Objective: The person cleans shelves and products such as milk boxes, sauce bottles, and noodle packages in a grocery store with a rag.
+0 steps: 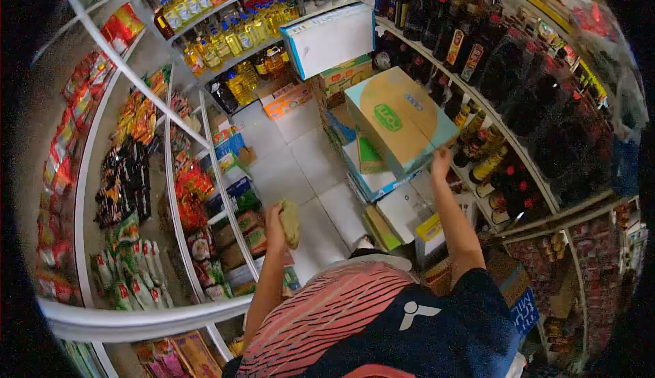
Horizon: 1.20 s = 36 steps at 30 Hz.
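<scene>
My left hand (pixel 274 228) is closed around a crumpled yellowish cloth (pixel 290 224), held low over the tiled floor. At the near right corner of a large brown and pale-blue cardboard box (pixel 389 95), my right hand (pixel 442 162) grips the edge. The box has a green oval logo and sits tilted on a stack of other cartons. Under it are a blue-and-white carton (pixel 382 185) and a green packet (pixel 369 154). The fingertips of my right hand are partly hidden by the box corner.
Shelves of dark bottles (pixel 426 9) curve along the right. Oil bottles (pixel 235 33) fill the back shelves, and packaged snacks (pixel 133 112) line the left racks. A white-and-blue box (pixel 331 40) stands behind the stack. White floor tiles (pixel 293 163) run between racks and cartons.
</scene>
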Motion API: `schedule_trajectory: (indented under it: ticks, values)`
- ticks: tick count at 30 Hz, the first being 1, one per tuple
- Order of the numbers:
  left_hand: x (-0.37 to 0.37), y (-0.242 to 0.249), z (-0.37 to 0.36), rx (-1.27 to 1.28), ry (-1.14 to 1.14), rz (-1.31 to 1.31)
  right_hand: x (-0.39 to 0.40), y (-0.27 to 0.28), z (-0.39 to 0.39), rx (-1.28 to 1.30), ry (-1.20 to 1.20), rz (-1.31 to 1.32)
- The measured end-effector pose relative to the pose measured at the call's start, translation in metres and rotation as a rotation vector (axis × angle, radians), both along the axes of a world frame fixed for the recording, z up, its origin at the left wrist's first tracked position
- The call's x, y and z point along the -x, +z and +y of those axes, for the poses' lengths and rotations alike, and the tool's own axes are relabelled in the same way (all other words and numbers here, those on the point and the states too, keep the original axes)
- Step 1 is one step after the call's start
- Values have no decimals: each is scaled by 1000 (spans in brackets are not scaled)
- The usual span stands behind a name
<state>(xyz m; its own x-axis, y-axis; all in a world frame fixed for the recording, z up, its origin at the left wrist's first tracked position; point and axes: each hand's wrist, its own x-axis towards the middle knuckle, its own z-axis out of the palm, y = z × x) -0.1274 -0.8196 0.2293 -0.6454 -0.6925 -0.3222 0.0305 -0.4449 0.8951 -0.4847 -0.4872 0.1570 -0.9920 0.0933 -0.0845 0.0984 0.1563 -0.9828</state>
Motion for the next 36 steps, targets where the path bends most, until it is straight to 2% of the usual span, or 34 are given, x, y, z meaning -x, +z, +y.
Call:
schedule_trajectory:
  ticks: [1,3,4,5,7,9,11,13,14,16,17,19,21,22,24,26,27,28,29,31,33,34,35,36]
  values:
    - [21,0,-10,-27,-2,51,1,3,-17,8,-8,-5]
    - [73,12,-27,51,-57,49,14,9,-43,-597,-196,375]
    - [97,19,-30,116,-98,45,17,5,-52,-740,-209,440]
    - [118,25,-32,112,-108,42,16,0,-51,-746,-216,433]
    - [164,44,-26,499,-226,-113,-2,30,-60,-842,-98,389]
    - [207,36,-12,529,-285,-92,2,14,-60,-698,-223,460]
    - [252,35,11,554,-353,-71,-8,5,-59,-628,-254,380]
    - [284,43,47,898,-446,-77,-31,14,-62,-432,-242,336]
    - [302,34,61,890,-482,-68,-37,11,-64,-448,-271,321]
    - [338,14,89,1224,-614,158,-48,7,-64,-313,-213,248]
    - [349,8,107,1215,-655,182,-51,6,-65,-325,-255,235]
    - [367,6,143,1484,-805,304,-53,6,-70,-211,-254,203]
    - [382,8,180,1129,-1363,132,-51,-11,-70,-133,-290,190]
    - [388,3,196,1138,-1395,166,-50,-19,-71,-51,-286,185]
    - [397,-21,219,1810,-1125,601,-51,-15,-75,-74,-378,160]
    - [416,-35,228,1872,-1142,736,-56,4,-82,-106,-460,143]
    - [430,-36,231,1944,-1131,816,-58,21,-90,-218,-494,148]
    - [444,-37,227,1915,-1315,806,-52,29,-97,-324,-526,146]
    - [459,-41,223,1908,-1329,838,-44,34,-104,-330,-555,144]
    - [478,-40,206,1321,-1530,578,-40,35,-118,-657,-556,-28]
    - [497,-13,155,1422,-1363,569,-31,35,-127,-637,-632,-41]
    - [533,-48,140,1364,-1359,501,-28,42,-128,-629,-645,-81]
    - [549,-28,113,1490,-1262,534,-28,46,-130,-622,-665,-120]
    - [560,-22,95,1280,-1292,232,-27,38,-130,-708,-693,-36]
